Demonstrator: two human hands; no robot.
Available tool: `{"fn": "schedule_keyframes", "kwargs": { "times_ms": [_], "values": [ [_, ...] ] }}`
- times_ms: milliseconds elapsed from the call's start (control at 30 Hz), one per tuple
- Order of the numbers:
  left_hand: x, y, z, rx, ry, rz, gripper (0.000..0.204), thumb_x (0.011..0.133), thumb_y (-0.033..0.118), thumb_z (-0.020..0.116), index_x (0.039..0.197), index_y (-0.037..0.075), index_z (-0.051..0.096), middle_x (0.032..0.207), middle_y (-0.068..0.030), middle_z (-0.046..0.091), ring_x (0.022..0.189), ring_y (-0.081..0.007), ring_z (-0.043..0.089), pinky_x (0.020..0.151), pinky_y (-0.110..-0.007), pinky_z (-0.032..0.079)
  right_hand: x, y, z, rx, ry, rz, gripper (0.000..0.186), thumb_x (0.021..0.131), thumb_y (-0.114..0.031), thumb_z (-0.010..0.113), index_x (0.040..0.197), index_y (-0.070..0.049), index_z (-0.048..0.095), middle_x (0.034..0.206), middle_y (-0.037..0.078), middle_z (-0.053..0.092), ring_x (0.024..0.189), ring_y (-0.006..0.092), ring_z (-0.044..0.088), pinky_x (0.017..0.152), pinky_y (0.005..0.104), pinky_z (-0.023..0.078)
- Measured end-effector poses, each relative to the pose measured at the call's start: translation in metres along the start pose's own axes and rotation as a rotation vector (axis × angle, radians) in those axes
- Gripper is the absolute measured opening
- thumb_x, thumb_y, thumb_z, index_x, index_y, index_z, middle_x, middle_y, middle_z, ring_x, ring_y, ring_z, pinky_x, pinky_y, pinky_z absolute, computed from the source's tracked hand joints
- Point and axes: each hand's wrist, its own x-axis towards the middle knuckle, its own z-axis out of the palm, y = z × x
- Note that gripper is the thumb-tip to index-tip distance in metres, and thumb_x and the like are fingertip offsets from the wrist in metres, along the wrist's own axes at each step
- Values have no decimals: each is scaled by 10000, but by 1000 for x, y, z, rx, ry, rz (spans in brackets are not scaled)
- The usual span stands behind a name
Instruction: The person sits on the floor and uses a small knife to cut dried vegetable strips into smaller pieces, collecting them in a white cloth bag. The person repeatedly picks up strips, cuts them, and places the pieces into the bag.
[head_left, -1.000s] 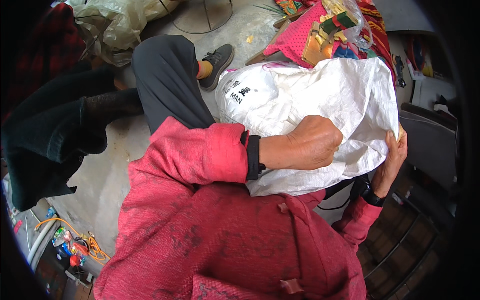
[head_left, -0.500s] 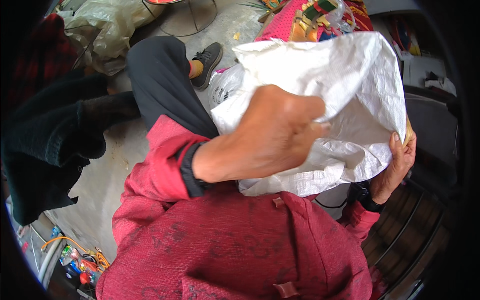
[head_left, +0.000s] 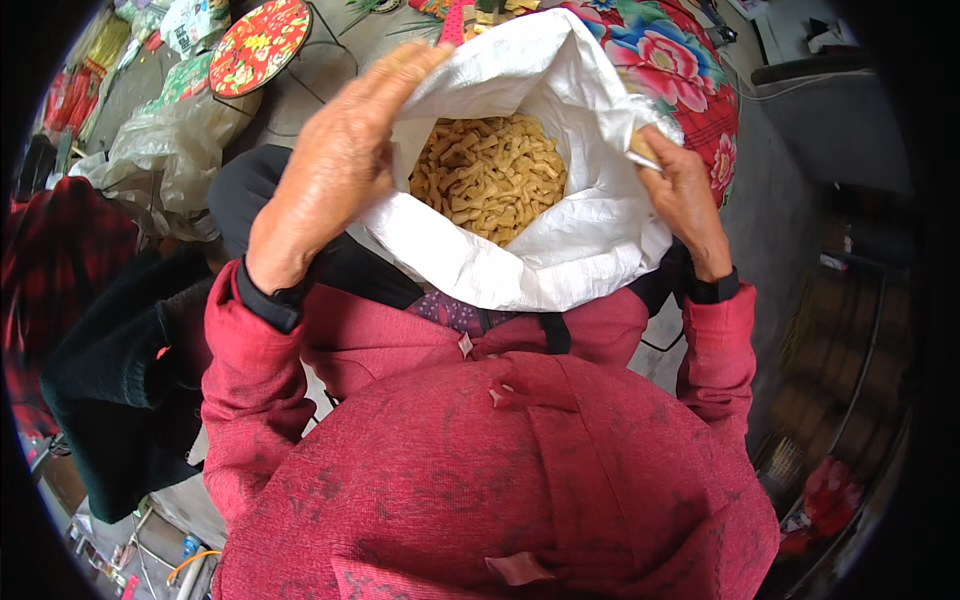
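White sack (head_left: 520,280) at 12 o'clock; present step, seemingly, holding it open.
Tan pieces (head_left: 487,178) inside; right hand (head_left: 685,197) pinches its rim at 3 o'clock, left hand (head_left: 340,155) at 10, grip unclear; next move likely needs a steady rim.

Soft light inside a black fisheye rim
The white sack (head_left: 500,280) glows brightest, faintly shaded within; the lower right sinks into gloom; outlines bend and soften toward the edges.
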Motion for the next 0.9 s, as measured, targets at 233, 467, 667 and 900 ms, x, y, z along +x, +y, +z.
{"fn": "schedule_keyframes", "kwargs": {
  "times_ms": [233, 467, 667, 900],
  "values": [
    [6, -12, 49, -157, -299, 6, 867, 571, -206, 475, 1344, 184, 510, 1227, -170, 591, 1049, -397, 566, 903, -406, 478, -8, 31, 51, -105, -240, -117, 358, 731, 22, 497, 1023, -127, 641, 842, 220, 656, 816, 413, 632, 737, 489, 479],
    [4, -50, 123, 138, -683, -199, 706, 706, -90, 561, 1342, 215, 530, 1041, -196, 656, 953, -374, 638, 808, -425, 513, 21, 72, 99, -281, -534, 87, 254, 788, -110, 550, 1019, -118, 657, 908, 175, 678, 898, 368, 640, 782, 450, 495],
    [17, -88, 139, 127, -837, -325, 636, 692, 25, 705, 1295, 185, 581, 1076, -191, 660, 939, -344, 656, 828, -372, 516, 52, 109, 134, -292, -555, 50, 334, 808, -204, 581, 1126, -151, 668, 944, 168, 685, 915, 357, 643, 777, 442, 502],
    [20, -166, 151, 162, -599, -693, 415, 686, 172, 740, 1094, 106, 699, 965, -146, 708, 937, -291, 679, 863, -354, 514, 88, 162, 173, 624, -404, 370, 236, 760, -221, 633, 883, -32, 704, 654, 70, 619, 611, 168, 570, 597, 302, 441]
  ]
}}
